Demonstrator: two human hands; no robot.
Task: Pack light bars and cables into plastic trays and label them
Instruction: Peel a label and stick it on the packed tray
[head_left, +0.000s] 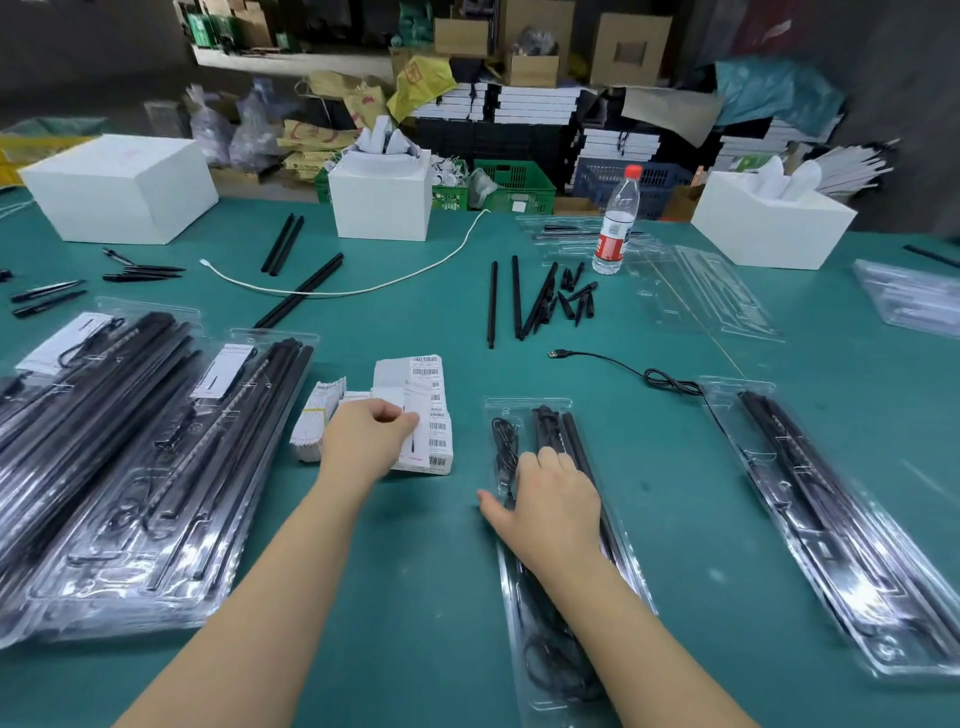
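A clear plastic tray (524, 415) lies lengthwise in front of me, with black light bars (563, 431) and a coiled black cable (504, 441) in it. My right hand (550, 499) rests flat on this tray, fingers spread over the bars. My left hand (371, 439) pinches a white label card at the stack of barcode labels (428, 410) left of the tray. Another filled tray (841, 530) lies to the right. Stacks of packed trays (130, 467) sit at the left.
Loose black bars (517, 296) and small black end pieces (574, 296) lie mid-table, with a USB cable (623, 366), a white cable (363, 283), a water bottle (615, 223), empty clear trays (701, 291) and three white boxes (382, 195) behind.
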